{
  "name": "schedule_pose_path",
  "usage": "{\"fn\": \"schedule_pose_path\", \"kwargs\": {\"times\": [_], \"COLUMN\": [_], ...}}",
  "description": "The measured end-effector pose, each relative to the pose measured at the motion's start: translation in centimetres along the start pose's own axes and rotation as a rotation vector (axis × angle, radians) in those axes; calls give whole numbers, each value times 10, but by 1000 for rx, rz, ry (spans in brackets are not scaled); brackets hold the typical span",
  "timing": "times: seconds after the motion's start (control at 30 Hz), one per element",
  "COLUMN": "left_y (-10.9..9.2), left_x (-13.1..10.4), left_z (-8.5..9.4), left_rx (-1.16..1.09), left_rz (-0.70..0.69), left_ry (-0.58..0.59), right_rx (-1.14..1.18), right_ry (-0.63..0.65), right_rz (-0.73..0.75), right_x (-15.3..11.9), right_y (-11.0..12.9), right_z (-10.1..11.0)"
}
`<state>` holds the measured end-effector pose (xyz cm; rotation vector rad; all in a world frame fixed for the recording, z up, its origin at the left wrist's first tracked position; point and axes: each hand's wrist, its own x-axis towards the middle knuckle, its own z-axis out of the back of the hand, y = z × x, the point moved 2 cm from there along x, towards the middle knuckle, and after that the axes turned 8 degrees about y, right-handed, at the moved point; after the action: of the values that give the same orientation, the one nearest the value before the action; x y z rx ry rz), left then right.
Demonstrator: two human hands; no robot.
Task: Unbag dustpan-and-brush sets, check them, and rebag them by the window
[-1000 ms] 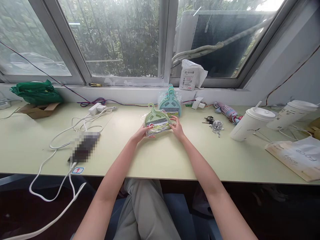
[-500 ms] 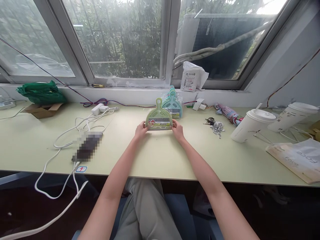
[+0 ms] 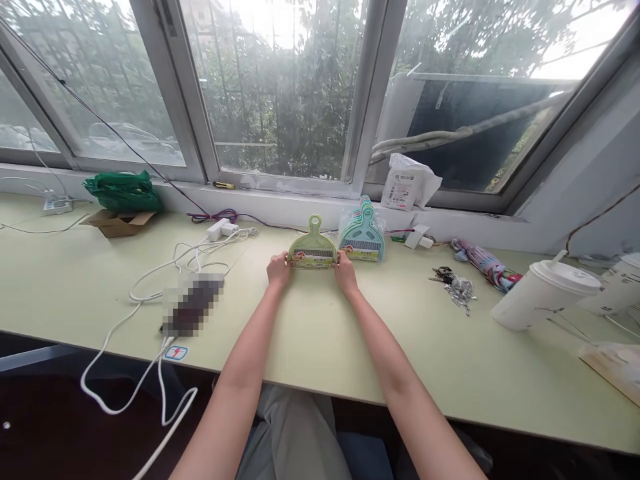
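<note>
A green mini dustpan and brush set (image 3: 314, 248) in clear wrapping stands upright near the back of the desk, its looped handle on top. My left hand (image 3: 278, 271) grips its lower left edge, and my right hand (image 3: 345, 272) closes on the lower right edge. Just to the right, a row of wrapped blue-green dustpan sets (image 3: 364, 235) stands one behind another against the window ledge. A label with print and a grey-bristled brush show on the green set's front.
Left on the desk (image 3: 320, 333) lie white cables with an adapter (image 3: 221, 229), a blurred dark object (image 3: 194, 305) and a green bag (image 3: 123, 191) on a cardboard box (image 3: 120, 223). Keys (image 3: 456, 287), a folded umbrella (image 3: 487, 267) and a white cup (image 3: 543, 293) are on the right.
The green set has moved left, away from the front of the blue-green row, with both hands still on it. The head view has turned, so the surroundings appear shifted right and lower.
</note>
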<state>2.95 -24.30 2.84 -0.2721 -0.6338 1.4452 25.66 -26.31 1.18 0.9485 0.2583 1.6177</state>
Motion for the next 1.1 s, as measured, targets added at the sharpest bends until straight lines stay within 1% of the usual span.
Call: {"fn": "schedule_pose_path", "kwargs": {"times": [0.1, 0.17, 0.33, 0.43, 0.53, 0.63, 0.7, 0.77, 0.87, 0.97, 1.1], "left_y": [16, 26, 46, 58, 66, 70, 70, 70, 70, 72, 72], "left_x": [23, 42, 99, 140, 184, 222, 241, 255, 265, 267, 263], "left_z": [4, 4, -7, -17, -26, -35, -40, -45, -51, -54, -56], "left_rx": [-7, -27, -86, -104, -95, -43, 3, 37, 66, 64, 73], "left_rz": [6, 16, 21, 19, 18, -10, -48, -79, -88, -82, -78], "left_ry": [-27, -45, -127, -148, -128, -135, -151, -161, -162, -152, -133], "right_rx": [16, 31, -12, -57, -107, -177, -232, -287, -330, -336, -325], "right_ry": [-3, -23, -75, -96, -126, -213, -256, -242, -193, -171, -148], "right_rz": [-5, -11, -44, -50, -46, -17, -19, -49, -79, -90, -101], "right_x": [23, 43, 101, 139, 176, 209, 225, 237, 244, 243, 238], "right_y": [7, 7, 3, -6, -19, -32, -39, -44, -47, -45, -40], "right_z": [-23, -38, -73, -93, -111, -124, -130, -134, -137, -137, -136]}}
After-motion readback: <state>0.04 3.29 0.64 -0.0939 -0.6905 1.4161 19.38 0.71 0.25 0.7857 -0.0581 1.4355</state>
